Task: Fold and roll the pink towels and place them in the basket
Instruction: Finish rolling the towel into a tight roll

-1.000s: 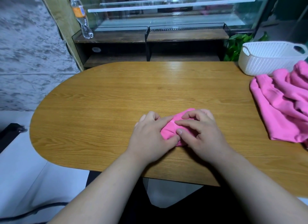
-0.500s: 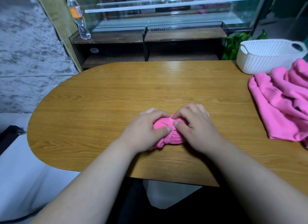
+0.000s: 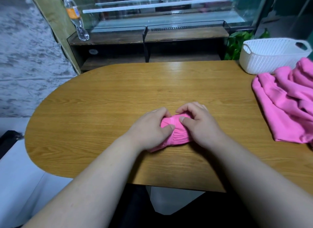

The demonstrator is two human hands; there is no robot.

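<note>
Towel (image 3: 176,134) rolled, near the front edge of your wooden table (image 3: 118,95); your left hand (image 3: 150,129) and right hand (image 3: 199,124) both grip it. White basket (image 3: 271,58) sits far right, glass cabinet (image 3: 169,15) behind.

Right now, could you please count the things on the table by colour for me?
Pink: 2, the rolled towel and the loose towel heap, whose towels cannot be counted apart.
White: 1, the basket.
Total: 3.

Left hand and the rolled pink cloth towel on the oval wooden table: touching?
Touching. Head view: left hand grips the rolled pink cloth towel, thumb pressed on it.
</note>
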